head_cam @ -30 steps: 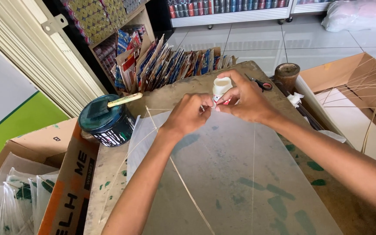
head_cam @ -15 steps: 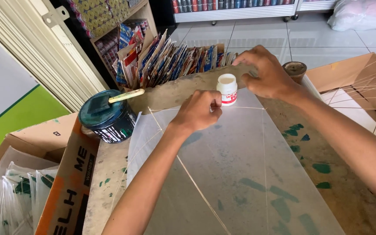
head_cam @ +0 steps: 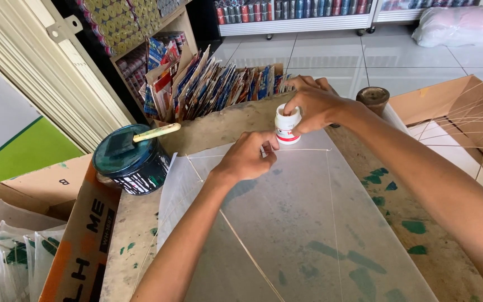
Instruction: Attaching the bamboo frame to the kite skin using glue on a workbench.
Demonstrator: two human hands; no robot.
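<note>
Glue bottle [head_cam: 287, 126], small and white with a red label, stood upright at the far edge of a translucent kite sheet [head_cam: 308, 223] on the paint-stained worktop [head_cam: 409, 223]. Right hand [head_cam: 315, 105] had its fingers closed around the bottle's top. Left hand [head_cam: 247, 157] pinched the sheet's upper edge, fingers together, just beside the bottle. Paint can [head_cam: 127, 159] with a brush [head_cam: 156, 132] stood well left.

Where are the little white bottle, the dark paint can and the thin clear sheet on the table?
white bottle [head_cam: 287, 127], head view: on its white body under the fingers.
paint can [head_cam: 132, 168], head view: on its streaked dark side wall.
clear sheet [head_cam: 303, 223], head view: on its bare middle.
</note>
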